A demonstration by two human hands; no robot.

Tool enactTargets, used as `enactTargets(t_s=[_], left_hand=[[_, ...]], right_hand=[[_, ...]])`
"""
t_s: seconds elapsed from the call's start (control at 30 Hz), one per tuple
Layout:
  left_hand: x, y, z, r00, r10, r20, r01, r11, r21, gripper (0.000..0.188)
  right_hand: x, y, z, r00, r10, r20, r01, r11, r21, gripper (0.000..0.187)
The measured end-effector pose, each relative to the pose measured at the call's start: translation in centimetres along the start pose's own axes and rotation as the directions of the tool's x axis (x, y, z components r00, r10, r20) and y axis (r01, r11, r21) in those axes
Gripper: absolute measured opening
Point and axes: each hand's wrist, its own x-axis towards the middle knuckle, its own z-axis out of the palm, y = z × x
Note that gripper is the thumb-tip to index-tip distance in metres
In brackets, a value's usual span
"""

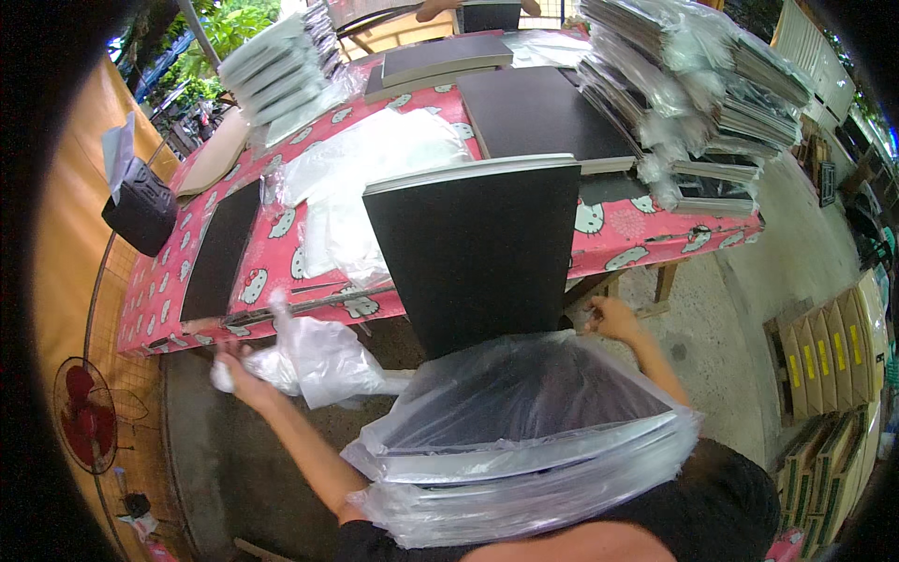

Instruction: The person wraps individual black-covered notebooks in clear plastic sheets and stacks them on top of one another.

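Touching crumpled clear film, the left hand is partly spread; blur prevents telling whether its fingers pinch the film. Beyond this hand, the worktop carries a dark flat panel and, farther off, a pile of film-wrapped packs. Loose clear bags lie beyond and to the right of the same hand, apparently unfilled. Between the two hands, a black-faced pack stands upright, its visible upper part bare (whether film covers its foot cannot be determined). Nearer the body, between the forearms, rests a film-covered bundle. Beyond the right hand, which is half curled with no grip confirmable, lie a bare dark stack and, farther right, tall wrapped piles. Progress, as judged: piles and bundle appear covered; the black-faced pack and dark stack remain largely uncovered.
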Motion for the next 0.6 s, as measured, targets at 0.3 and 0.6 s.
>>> enactTargets(t_s=[0.3,0.6], left_hand=[[-13.4,13.6,23.5,0.149,0.135,0.98,0.534,0.823,-0.194,0.085],[-15.7,13.0,24.0,0.419,0.061,0.906,0.61,0.72,-0.331,0.094]], right_hand=[[1.2,-23.9,-13.0,0.425,-0.838,-0.342,0.898,0.344,0.273,0.053],[-0.4,-23.6,-9.0,0.679,-0.665,-0.312,0.716,0.505,0.482,0.027]])
